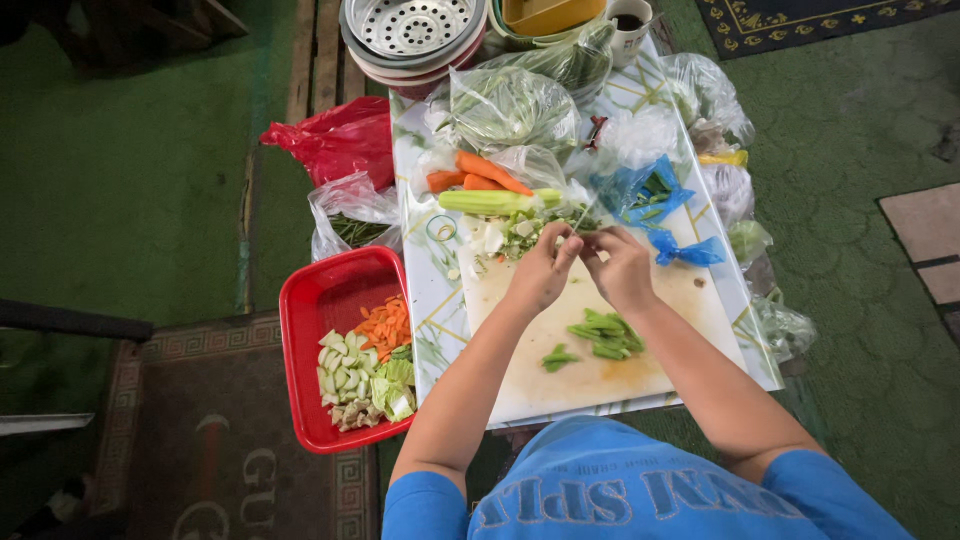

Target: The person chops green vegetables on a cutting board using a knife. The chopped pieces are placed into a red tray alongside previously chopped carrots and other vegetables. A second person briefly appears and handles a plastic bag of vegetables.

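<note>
1. Left hand (540, 272) and right hand (622, 268) meet over the cutting board (520, 385), fingertips pinched narrow on a thin green bean (580, 222) held between them above the board's far end.
2. Done, by the look of it: a small pile of green bean pieces (606, 336) lies on the board near the wrists; the red tray (315, 300) left of the board holds cut carrot, cucumber and cabbage.
3. Left: whole carrots (480, 172), a cucumber (498, 200) and several bagged greens (512, 105) sit uncut at the table's far end.
4. Blue bag (645, 195) lies just beyond the right hand.
5. Judged roughly partway through.
</note>
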